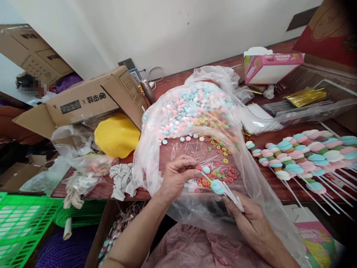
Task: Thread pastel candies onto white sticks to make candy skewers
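Observation:
My right hand (248, 214) is closed around several white sticks (234, 197). A pale blue marshmallow (217, 187) sits near their upper ends, and a thin stick tip points from it toward my left hand. My left hand (177, 176) is pinched, with a small red candy (199, 168) at its fingertips, close to that tip. Below and behind the hands, colourful ring candies (223, 174) lie on a clear plastic bag (178, 152). Farther back in the bag is a heap of pink, blue and white marshmallows (189, 106). Finished-looking marshmallow skewers (309, 152) are stacked at the right.
An open cardboard box (83, 100) and a yellow scalloped container (117, 136) stand at left. Grey cloth gloves (122, 180) lie near the table edge. A green basket (25, 227) is lower left. Gold twist ties (305, 97) and a pink carton (273, 67) are back right.

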`<state>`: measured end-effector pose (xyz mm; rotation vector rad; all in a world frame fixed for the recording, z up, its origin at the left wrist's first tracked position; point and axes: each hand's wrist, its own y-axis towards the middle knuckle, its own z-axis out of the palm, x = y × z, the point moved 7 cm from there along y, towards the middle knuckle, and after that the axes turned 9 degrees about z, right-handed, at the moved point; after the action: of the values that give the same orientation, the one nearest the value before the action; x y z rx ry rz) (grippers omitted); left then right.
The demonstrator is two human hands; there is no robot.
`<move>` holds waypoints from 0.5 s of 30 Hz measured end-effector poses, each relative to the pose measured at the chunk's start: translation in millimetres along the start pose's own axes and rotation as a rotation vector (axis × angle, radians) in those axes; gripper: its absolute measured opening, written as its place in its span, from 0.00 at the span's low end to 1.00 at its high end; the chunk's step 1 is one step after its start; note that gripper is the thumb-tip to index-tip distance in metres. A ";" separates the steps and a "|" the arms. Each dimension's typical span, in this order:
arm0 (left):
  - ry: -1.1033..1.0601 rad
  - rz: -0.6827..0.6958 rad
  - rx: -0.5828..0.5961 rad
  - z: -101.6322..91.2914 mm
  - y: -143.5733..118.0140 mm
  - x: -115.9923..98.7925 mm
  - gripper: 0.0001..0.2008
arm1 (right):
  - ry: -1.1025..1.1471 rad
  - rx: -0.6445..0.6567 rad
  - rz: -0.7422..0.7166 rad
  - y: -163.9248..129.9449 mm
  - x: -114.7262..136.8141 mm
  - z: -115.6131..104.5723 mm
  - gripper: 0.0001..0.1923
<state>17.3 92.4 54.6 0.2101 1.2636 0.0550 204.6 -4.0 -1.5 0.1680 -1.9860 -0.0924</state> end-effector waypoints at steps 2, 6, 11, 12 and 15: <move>-0.016 0.060 -0.022 -0.2 -5.9 1.9 0.13 | -0.015 -0.002 0.004 3.5 2.9 -0.1 0.15; 0.088 0.204 -0.002 -1.4 -10.4 -2.9 0.11 | -0.058 0.004 -0.026 8.8 11.0 -0.8 0.13; 0.350 0.357 0.030 -3.2 -15.5 -8.5 0.09 | -0.012 -0.005 0.021 3.2 3.3 6.8 0.13; 0.389 0.398 0.034 -2.4 -18.1 -9.1 0.08 | 0.014 -0.015 0.043 1.4 -0.2 9.0 0.14; 0.444 0.459 0.048 1.9 -26.5 -6.8 0.08 | 0.081 -0.018 0.098 -2.3 -8.8 17.5 0.16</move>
<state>15.1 65.1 56.6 0.5490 1.6363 0.4877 192.3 -5.1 -16.9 0.0614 -1.9083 -0.0395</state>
